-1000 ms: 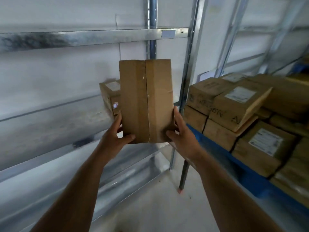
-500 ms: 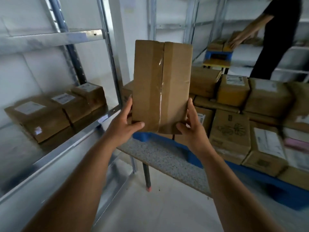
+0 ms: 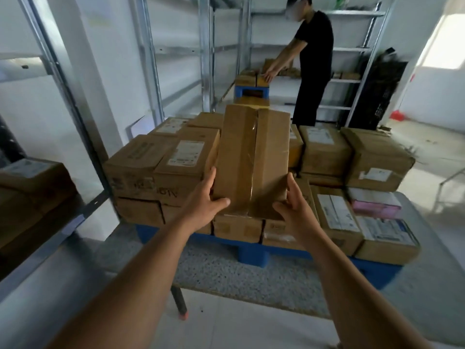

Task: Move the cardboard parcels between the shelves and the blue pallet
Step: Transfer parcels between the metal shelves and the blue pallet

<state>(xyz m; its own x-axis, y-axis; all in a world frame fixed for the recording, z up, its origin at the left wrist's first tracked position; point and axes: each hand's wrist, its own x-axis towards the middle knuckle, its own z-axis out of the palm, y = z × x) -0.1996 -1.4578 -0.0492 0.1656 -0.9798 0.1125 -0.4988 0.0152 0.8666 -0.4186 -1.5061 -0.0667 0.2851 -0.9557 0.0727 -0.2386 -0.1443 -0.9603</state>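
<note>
I hold a brown cardboard parcel [image 3: 251,159] with clear tape down its middle, upright and tilted away from me, above the stacked parcels. My left hand [image 3: 203,197] grips its lower left edge and my right hand [image 3: 294,205] grips its lower right edge. Below it, several cardboard parcels [image 3: 176,167] with white labels are stacked on the blue pallet [image 3: 251,253], which rests on a speckled grey table [image 3: 251,275]. The metal shelves [image 3: 63,79] stand at my left, with another parcel [image 3: 30,187] on a shelf there.
A person in black [image 3: 314,59] bends over parcels on a second blue pallet [image 3: 249,91] at the back, in front of more metal shelving [image 3: 357,49]. A black crate [image 3: 377,91] stands at the back right. A table leg [image 3: 180,303] stands on the pale floor near me.
My view has swung right from the shelves to the blue pallet. The parcel, still in both hands, has come down over the stacked parcels and tilted away.
</note>
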